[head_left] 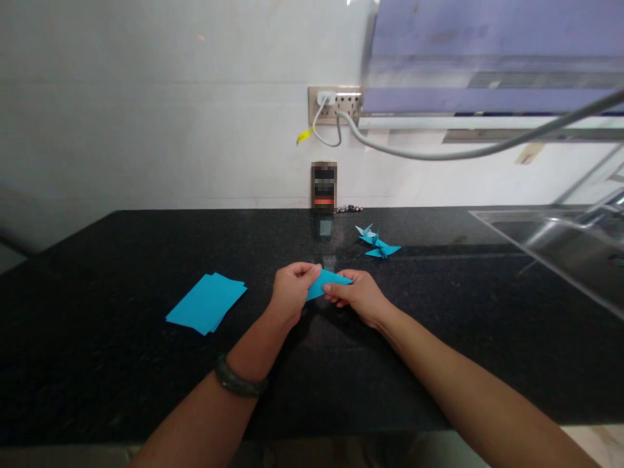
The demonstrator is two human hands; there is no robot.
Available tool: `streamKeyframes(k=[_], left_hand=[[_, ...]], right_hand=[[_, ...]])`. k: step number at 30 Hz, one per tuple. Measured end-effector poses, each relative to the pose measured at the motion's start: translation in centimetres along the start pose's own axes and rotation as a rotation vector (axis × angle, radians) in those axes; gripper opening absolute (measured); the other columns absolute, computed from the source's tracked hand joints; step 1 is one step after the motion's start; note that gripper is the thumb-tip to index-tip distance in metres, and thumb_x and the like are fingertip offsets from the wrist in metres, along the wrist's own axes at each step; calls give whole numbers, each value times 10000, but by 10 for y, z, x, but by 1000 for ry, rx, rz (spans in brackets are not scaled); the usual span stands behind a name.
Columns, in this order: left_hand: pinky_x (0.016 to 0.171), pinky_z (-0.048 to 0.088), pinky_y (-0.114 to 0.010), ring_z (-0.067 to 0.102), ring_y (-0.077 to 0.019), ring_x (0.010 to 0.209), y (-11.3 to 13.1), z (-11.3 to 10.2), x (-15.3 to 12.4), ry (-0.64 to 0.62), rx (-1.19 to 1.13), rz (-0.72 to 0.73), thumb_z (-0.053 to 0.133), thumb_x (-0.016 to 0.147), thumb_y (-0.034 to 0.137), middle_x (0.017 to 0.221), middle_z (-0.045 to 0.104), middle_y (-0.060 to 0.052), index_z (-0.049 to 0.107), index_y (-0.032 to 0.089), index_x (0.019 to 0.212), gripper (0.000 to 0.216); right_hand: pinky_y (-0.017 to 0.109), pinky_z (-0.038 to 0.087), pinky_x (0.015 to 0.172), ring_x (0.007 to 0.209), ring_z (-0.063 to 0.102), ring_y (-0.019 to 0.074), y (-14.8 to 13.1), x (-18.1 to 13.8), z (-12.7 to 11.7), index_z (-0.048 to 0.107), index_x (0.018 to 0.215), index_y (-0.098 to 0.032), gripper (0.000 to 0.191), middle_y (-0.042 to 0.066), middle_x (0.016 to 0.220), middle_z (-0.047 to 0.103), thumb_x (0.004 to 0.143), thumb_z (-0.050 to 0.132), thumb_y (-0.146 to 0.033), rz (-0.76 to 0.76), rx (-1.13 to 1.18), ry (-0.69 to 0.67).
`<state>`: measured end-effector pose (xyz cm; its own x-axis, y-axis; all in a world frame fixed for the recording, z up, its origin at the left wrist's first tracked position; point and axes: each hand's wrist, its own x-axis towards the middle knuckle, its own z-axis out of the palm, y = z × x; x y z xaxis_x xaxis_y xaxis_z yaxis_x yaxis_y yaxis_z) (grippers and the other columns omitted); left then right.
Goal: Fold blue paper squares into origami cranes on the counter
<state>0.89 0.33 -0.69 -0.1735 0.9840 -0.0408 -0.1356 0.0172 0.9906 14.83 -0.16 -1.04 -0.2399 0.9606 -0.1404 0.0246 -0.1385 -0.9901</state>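
A folded piece of blue paper point(318, 286) is held up between my two hands, over the middle of the dark countertop. My left hand point(292, 287) pinches its left side, thumb on top. On the right side, my right hand point(358, 294) grips the paper with the thumb across its face and the fingers behind. Parts of the paper are hidden by both hands. To the left lies a stack of blue paper sheets point(207, 302). Beyond my right hand sit several folded blue paper cranes point(383, 248), close together.
A phone-like device point(324, 187), its screen blurred, leans on the wall at the back of the black countertop point(121, 383), beside a beaded string point(350, 209). A metal sink point(560, 237) is at the right. Above, a grey cable point(439, 156) runs from a wall socket point(347, 103).
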Motion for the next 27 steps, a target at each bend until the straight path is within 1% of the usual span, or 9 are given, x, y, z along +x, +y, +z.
streamKeyframes(k=[5,8,10,13,15,18,21,24,27], left_hand=[[524,379,-237,468,-90,509,0,-1,2,53,-8,12,709,552,293,540,567,12,649,122,633,198],[536,374,-236,469,-92,524,1,-2,3,67,9,20,709,554,302,553,573,6,649,119,628,207],[531,364,-232,462,-88,519,2,-2,3,61,29,22,710,555,303,549,571,7,648,118,619,205],[516,356,-230,453,-85,502,1,-3,3,39,17,-5,713,554,307,536,561,11,643,120,613,208],[518,370,-234,470,-91,505,1,-3,3,28,-35,-43,721,542,309,542,566,10,636,123,625,221],[511,387,-237,484,-94,497,0,-3,3,16,-130,-101,737,522,311,539,560,17,621,126,657,256],[492,391,-228,478,-84,468,2,-2,2,-24,-207,-133,743,520,314,516,541,28,599,128,674,281],[505,412,-233,501,-90,482,4,-1,0,-72,-246,-138,745,522,315,532,552,21,585,127,688,297],[554,447,-260,541,-110,537,6,0,-2,-131,-251,-152,738,537,323,578,577,1,579,124,687,295]], right_hand=[[175,383,458,506,536,71,-3,2,-6,626,666,-125,223,32,626,654,668,646,-347,4,-60,-43],[173,380,451,505,525,70,-3,4,-10,630,691,-137,265,22,622,647,698,617,-402,-73,-101,40],[177,383,449,483,508,67,-2,6,-11,628,673,-138,277,16,596,636,703,610,-413,-107,-106,73],[182,382,443,454,485,62,-3,7,-11,610,608,-132,310,14,551,615,711,594,-424,-112,-98,87],[185,388,447,465,493,66,-4,6,-11,607,618,-134,316,14,566,617,710,592,-437,-123,-70,97],[188,393,455,494,509,74,-5,3,-11,615,688,-143,279,3,601,624,653,658,-416,-160,-23,97],[192,381,448,479,496,77,-6,1,-10,615,683,-144,268,-17,561,598,583,717,-371,-167,-20,97],[199,387,457,486,506,84,-7,0,-8,605,639,-143,241,-6,563,608,601,702,-361,-173,-20,126],[197,391,459,473,501,78,-8,0,-9,571,587,-146,247,-1,553,606,638,674,-364,-188,13,177]])
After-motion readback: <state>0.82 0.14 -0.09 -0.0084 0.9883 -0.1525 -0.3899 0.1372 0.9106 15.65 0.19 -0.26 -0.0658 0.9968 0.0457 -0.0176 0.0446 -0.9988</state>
